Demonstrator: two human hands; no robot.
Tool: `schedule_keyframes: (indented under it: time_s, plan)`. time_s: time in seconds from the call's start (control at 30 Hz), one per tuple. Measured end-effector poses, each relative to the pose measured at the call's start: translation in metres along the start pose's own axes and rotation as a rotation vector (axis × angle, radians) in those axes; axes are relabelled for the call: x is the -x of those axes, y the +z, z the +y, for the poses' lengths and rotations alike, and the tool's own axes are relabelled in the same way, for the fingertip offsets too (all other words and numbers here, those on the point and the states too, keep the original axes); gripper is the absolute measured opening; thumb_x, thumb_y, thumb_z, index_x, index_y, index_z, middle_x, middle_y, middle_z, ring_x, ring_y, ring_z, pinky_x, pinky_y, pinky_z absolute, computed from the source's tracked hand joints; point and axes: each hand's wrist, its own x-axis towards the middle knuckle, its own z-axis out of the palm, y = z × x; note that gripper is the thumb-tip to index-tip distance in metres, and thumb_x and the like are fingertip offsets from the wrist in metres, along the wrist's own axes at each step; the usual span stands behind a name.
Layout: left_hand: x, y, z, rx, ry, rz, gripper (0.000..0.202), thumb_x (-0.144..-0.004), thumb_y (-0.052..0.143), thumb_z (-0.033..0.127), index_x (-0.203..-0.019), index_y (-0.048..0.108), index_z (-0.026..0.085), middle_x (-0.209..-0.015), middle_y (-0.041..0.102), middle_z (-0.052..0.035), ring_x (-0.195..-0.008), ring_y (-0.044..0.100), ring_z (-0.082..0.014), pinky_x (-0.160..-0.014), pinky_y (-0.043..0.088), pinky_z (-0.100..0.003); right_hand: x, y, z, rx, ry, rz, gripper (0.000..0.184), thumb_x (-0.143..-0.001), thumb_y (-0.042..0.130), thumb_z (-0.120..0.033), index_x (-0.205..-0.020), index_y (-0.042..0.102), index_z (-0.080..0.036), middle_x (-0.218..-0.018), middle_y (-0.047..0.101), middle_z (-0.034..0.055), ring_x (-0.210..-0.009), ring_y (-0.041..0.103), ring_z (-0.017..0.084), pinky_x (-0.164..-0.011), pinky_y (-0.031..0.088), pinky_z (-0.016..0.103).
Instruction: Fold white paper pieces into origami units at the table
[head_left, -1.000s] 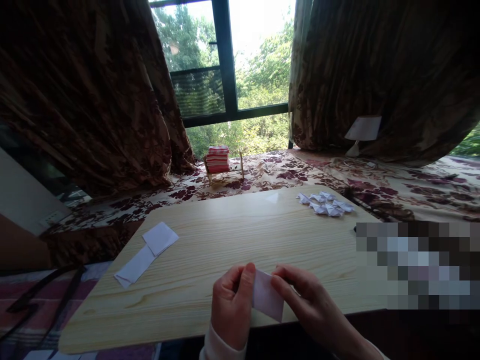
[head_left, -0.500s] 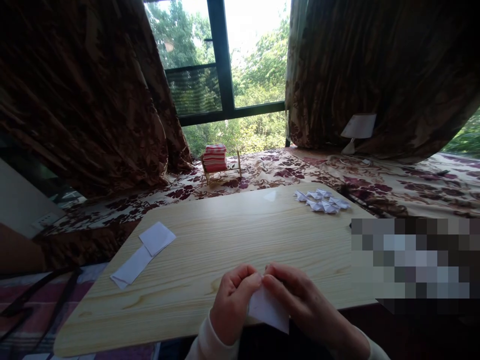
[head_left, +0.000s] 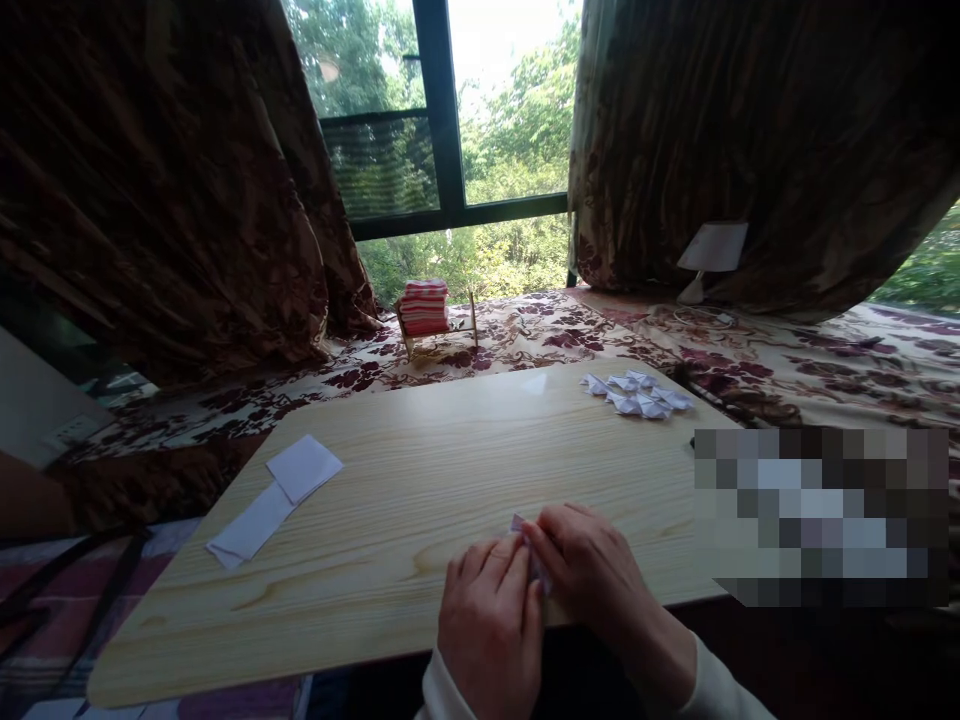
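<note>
Near the table's front edge, my left hand (head_left: 489, 612) and my right hand (head_left: 592, 565) are closed together around a piece of white paper (head_left: 517, 522). Only a small corner of the paper and a strip between the hands show; the fingers cover the rest. Both hands have their backs turned up, with the fingertips meeting over the paper. To the left on the table lie flat white paper pieces (head_left: 306, 467), one squarish and overlapping a longer strip (head_left: 251, 525).
Several small folded paper shapes (head_left: 637, 394) sit in a cluster at the table's far right corner. The pale wooden table (head_left: 390, 450) stands by a flowered cloth surface holding a pink striped stack (head_left: 424, 307) on a small rack and a white lamp (head_left: 712, 248).
My hands have turned over the paper, the left one now back up. Most of the sheet that hung below the fingers is now covered. The view has shifted slightly.
</note>
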Motion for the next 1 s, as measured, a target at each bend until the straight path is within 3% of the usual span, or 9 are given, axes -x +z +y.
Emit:
schedule_keyframes:
  time_s: [0.1, 0.17, 0.27, 0.43, 0.67, 0.9, 1.0]
  plan:
    - [0.003, 0.0, 0.003, -0.012, 0.046, -0.049, 0.031, -0.084, 0.047, 0.017, -0.111, 0.062, 0.016, -0.114, 0.066, -0.0067, -0.101, 0.057, -0.0256, -0.086, 0.043, -0.041, 0.002, -0.007, 0.004, 0.088, -0.019, 0.014, 0.024, -0.089, 0.046, -0.023, -0.067, 0.053, -0.02, -0.064, 0.056, 0.0014, -0.065, 0.049, 0.018, -0.064, 0.033, 0.03]
    - [0.003, -0.002, 0.003, -0.008, 0.05, -0.068, 0.03, -0.085, 0.047, 0.019, -0.11, 0.062, 0.016, -0.114, 0.066, -0.0066, -0.102, 0.056, -0.0257, -0.087, 0.041, -0.042, 0.005, -0.015, 0.006, 0.11, -0.086, 0.012, 0.012, -0.087, 0.048, -0.018, -0.083, 0.059, -0.018, -0.075, 0.059, 0.0038, -0.074, 0.051, 0.02, -0.069, 0.036, 0.031]
    - [0.0, -0.004, 0.0, 0.017, 0.063, -0.11, 0.03, -0.085, 0.045, 0.02, -0.11, 0.061, 0.015, -0.114, 0.065, -0.0072, -0.103, 0.055, -0.0251, -0.089, 0.04, -0.041, 0.013, -0.027, 0.003, 0.111, -0.216, -0.097, 0.026, -0.081, 0.05, -0.008, -0.104, 0.059, -0.018, -0.083, 0.059, 0.0044, -0.077, 0.05, 0.019, -0.07, 0.04, 0.03]
    - [-0.005, -0.004, -0.003, 0.033, 0.037, -0.252, 0.029, -0.083, 0.043, 0.018, -0.107, 0.06, 0.017, -0.123, 0.06, -0.0064, -0.106, 0.052, -0.0254, -0.088, 0.04, -0.043, 0.016, -0.029, -0.007, 0.25, -0.258, -0.24, 0.029, -0.073, 0.055, 0.0, -0.098, 0.061, -0.014, -0.084, 0.06, 0.0061, -0.076, 0.05, 0.02, -0.069, 0.043, 0.032]
    - [-0.008, -0.008, 0.001, 0.0, 0.046, -0.313, 0.031, -0.086, 0.041, 0.019, -0.113, 0.057, 0.016, -0.126, 0.058, -0.0078, -0.109, 0.05, -0.0249, -0.09, 0.039, -0.043, -0.003, -0.02, -0.014, 0.376, -0.349, -0.248, 0.01, -0.08, 0.058, -0.008, -0.084, 0.063, -0.015, -0.083, 0.06, 0.0074, -0.078, 0.05, 0.022, -0.068, 0.041, 0.034]
    - [-0.003, -0.006, -0.003, -0.003, 0.04, -0.312, 0.023, -0.083, 0.045, 0.02, -0.101, 0.059, 0.018, -0.126, 0.057, -0.0075, -0.107, 0.05, -0.025, -0.09, 0.039, -0.043, 0.016, -0.037, 0.013, 0.413, -0.399, -0.245, 0.027, -0.077, 0.059, -0.004, -0.103, 0.061, -0.01, -0.088, 0.06, 0.0071, -0.08, 0.051, 0.022, -0.072, 0.042, 0.034]
    - [0.0, -0.004, -0.006, 0.006, 0.051, -0.277, 0.024, -0.083, 0.045, 0.02, -0.102, 0.059, 0.019, -0.127, 0.057, -0.0069, -0.106, 0.05, -0.0252, -0.09, 0.038, -0.044, 0.022, -0.043, 0.017, 0.371, -0.338, -0.247, 0.03, -0.078, 0.056, -0.003, -0.104, 0.061, -0.015, -0.087, 0.06, 0.005, -0.08, 0.052, 0.02, -0.071, 0.042, 0.032]
